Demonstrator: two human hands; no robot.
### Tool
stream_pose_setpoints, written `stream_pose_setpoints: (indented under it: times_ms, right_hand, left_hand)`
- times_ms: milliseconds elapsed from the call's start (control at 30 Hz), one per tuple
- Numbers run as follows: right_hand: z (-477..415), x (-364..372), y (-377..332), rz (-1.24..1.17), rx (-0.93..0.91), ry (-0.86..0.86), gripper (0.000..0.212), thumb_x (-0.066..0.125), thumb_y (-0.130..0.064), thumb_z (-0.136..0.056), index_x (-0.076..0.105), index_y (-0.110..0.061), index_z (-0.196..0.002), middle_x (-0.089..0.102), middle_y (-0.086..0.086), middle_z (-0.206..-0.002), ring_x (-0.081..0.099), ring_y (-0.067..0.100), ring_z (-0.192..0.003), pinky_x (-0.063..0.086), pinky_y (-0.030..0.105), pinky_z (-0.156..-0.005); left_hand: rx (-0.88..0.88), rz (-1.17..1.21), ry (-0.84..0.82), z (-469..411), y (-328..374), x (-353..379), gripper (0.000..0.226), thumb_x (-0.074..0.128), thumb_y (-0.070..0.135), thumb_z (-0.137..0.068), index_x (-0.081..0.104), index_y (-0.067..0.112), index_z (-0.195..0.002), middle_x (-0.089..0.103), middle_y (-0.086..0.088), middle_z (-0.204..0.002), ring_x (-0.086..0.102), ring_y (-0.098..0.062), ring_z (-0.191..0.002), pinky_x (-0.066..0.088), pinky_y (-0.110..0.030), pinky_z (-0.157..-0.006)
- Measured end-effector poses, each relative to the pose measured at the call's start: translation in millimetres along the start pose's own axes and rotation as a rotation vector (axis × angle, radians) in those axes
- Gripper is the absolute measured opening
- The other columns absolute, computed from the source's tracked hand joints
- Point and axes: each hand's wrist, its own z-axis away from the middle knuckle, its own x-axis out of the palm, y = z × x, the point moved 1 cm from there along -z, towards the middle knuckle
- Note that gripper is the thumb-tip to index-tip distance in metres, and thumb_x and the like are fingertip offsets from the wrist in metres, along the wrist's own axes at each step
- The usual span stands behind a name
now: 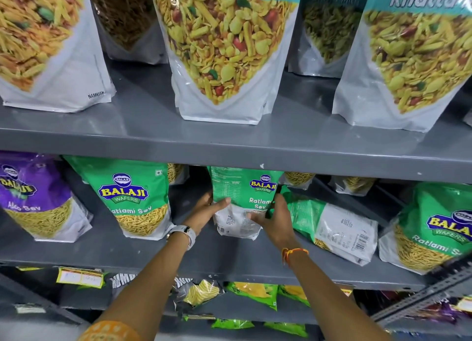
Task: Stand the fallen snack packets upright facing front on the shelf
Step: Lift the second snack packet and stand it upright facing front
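Both my hands grip a green Ratlami Sev packet (242,195) standing on the middle grey shelf (219,256). My left hand (207,210) clasps its left edge, and my right hand (274,218) holds its lower right side. The packet is turned partly sideways, so its printed back and part of its front both show. Just to the right, a second green packet (332,225) lies fallen on its face, back label up. Upright Ratlami Sev packets stand at the left (135,200) and at the far right (434,231).
A purple Aloo Sev packet (38,200) stands at the far left of the same shelf. Large Khatta Meetha Mix pouches (224,52) line the upper shelf. Small chip packets (252,293) fill the lower shelf. More packets sit behind at the shelf's back.
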Motion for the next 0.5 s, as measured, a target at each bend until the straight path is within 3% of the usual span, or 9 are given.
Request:
stream_pose_setpoints:
  times_ms: [100, 233, 300, 367, 433, 500]
  right_hand:
    - [6, 7, 3, -0.011, -0.009, 0.025, 0.055, 0.080, -0.022, -0.067, 0.045, -0.027, -0.109, 0.049, 0.002, -0.109, 0.051, 0.021, -0.103, 0.048, 0.046, -0.093]
    - [10, 13, 2, 0.067, -0.001, 0.061, 0.061, 0.076, -0.024, -0.073, 0.044, -0.007, -0.122, 0.042, 0.008, -0.113, 0.044, 0.017, -0.095, 0.046, 0.039, -0.093]
    - [12, 13, -1, 0.061, 0.014, 0.076, 0.065, 0.076, -0.025, -0.073, 0.043, -0.006, -0.125, 0.041, 0.012, -0.115, 0.045, 0.018, -0.091, 0.047, 0.035, -0.088]
    - [12, 12, -2, 0.012, 0.041, 0.111, 0.067, 0.079, -0.024, -0.070, 0.043, -0.009, -0.126, 0.048, 0.009, -0.107, 0.048, 0.020, -0.087, 0.048, 0.034, -0.080]
    - [10, 12, 0, -0.020, 0.082, 0.139, 0.063, 0.080, -0.022, -0.069, 0.042, -0.007, -0.118, 0.051, 0.001, -0.084, 0.051, 0.020, -0.078, 0.045, 0.031, -0.065]
    - [11, 13, -1, -0.019, 0.109, 0.139, 0.052, 0.078, -0.020, -0.072, 0.041, -0.007, -0.106, 0.050, 0.001, -0.075, 0.051, 0.021, -0.072, 0.041, 0.031, -0.060]
  left_hand:
    - [0.019, -0.011, -0.002, 2, 5, 2, 0.059, 0.068, 0.052, -0.072, 0.058, 0.017, -0.119, 0.065, 0.002, -0.116, 0.061, -0.010, -0.106, 0.046, -0.021, -0.094]
    - [0.000, -0.091, 0.099, 2, -4, -1, 0.057, 0.058, 0.075, -0.064, 0.065, 0.031, -0.100, 0.065, 0.006, -0.117, 0.057, -0.013, -0.114, 0.038, -0.036, -0.107]
    - [-0.011, -0.135, 0.140, 2, -13, -1, 0.062, 0.054, 0.081, -0.061, 0.065, 0.029, -0.092, 0.065, 0.005, -0.111, 0.060, -0.014, -0.103, 0.040, -0.035, -0.102]
    - [0.016, -0.136, 0.172, 19, -2, 10, 0.049, 0.053, 0.072, -0.073, 0.063, 0.026, -0.087, 0.060, 0.001, -0.097, 0.055, -0.014, -0.086, 0.043, -0.023, -0.083]
    - [0.064, -0.118, 0.261, 32, 5, 21, 0.041, 0.051, 0.047, -0.089, 0.065, 0.008, -0.093, 0.059, -0.009, -0.089, 0.054, -0.016, -0.071, 0.041, -0.012, -0.062]
    - [0.095, -0.104, 0.349, 43, 3, 32, 0.043, 0.047, 0.036, -0.093, 0.061, -0.002, -0.106, 0.065, -0.020, -0.098, 0.062, -0.028, -0.087, 0.044, -0.023, -0.067]
